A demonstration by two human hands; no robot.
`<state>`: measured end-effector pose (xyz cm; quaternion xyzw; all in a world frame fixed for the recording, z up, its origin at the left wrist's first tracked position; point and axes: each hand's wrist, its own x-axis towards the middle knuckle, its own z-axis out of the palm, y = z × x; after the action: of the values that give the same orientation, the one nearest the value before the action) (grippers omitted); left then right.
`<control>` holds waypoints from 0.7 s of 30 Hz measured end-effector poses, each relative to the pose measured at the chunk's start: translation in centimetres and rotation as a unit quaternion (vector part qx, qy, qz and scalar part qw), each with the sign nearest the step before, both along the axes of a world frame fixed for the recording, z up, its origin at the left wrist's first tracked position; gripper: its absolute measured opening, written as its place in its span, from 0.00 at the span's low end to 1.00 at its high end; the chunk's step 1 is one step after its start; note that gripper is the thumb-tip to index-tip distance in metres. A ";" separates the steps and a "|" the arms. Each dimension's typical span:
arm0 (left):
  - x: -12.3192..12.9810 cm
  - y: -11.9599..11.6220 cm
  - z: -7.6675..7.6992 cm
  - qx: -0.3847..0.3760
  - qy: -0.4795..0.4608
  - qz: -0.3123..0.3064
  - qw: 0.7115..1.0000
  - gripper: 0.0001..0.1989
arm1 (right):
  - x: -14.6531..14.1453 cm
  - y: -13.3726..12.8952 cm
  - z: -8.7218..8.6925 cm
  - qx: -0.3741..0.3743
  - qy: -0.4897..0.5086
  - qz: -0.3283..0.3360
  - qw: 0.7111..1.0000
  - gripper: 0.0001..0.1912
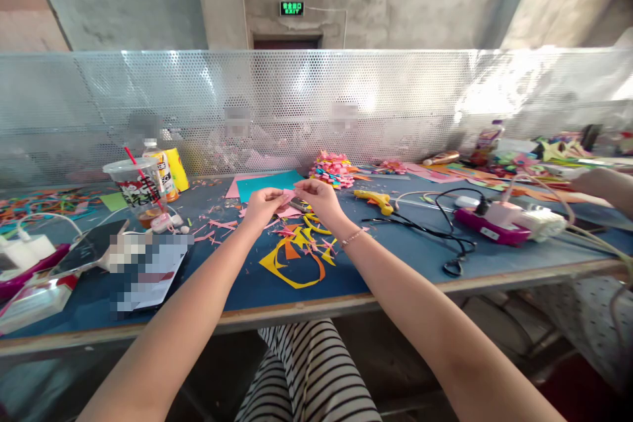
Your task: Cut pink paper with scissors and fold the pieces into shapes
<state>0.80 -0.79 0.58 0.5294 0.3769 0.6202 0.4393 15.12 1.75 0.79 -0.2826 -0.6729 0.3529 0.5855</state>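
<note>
Both of my hands meet over the middle of the blue table, pinching a small piece of pink paper (287, 195) between them. My left hand (267, 203) has its thumb and fingertips closed on the paper's left side. My right hand (318, 200), with a bracelet at the wrist, pinches from the other side. Just under the hands lie yellow paper offcuts (299, 237) and an orange scrap (291, 249). Behind them rests a teal sheet (267, 184). A pile of folded pink paper pieces (332, 168) stands beyond my right hand.
A yellow glue gun (374, 200) and black cables (420, 227) lie to the right, near a purple power strip (489, 227). On the left stand a plastic cup (136, 188) with a red straw, a bottle (165, 171) and a phone (153, 277). Another person's hand (601, 184) appears far right.
</note>
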 end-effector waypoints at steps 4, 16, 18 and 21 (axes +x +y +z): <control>-0.1 0.4 -0.3 0.025 0.014 0.016 0.999 0.16 | 0.0 -0.1 0.0 0.011 -0.018 -0.007 1.000 0.11; -0.2 0.2 -0.5 0.075 0.109 0.014 0.991 0.14 | -0.1 -0.1 -0.2 0.011 -0.088 -0.007 0.996 0.10; -0.2 0.1 -0.5 0.071 0.118 0.008 0.990 0.13 | 0.0 -0.2 -0.1 0.010 -0.092 -0.001 0.996 0.09; -0.2 0.1 -0.4 0.089 0.127 0.001 0.988 0.13 | 0.0 -0.4 0.0 -0.015 -0.085 0.032 0.996 0.10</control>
<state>0.63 -0.73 0.13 0.6406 0.3735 0.5793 0.3384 15.11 1.35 0.81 -0.2988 -0.7233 0.3561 0.5107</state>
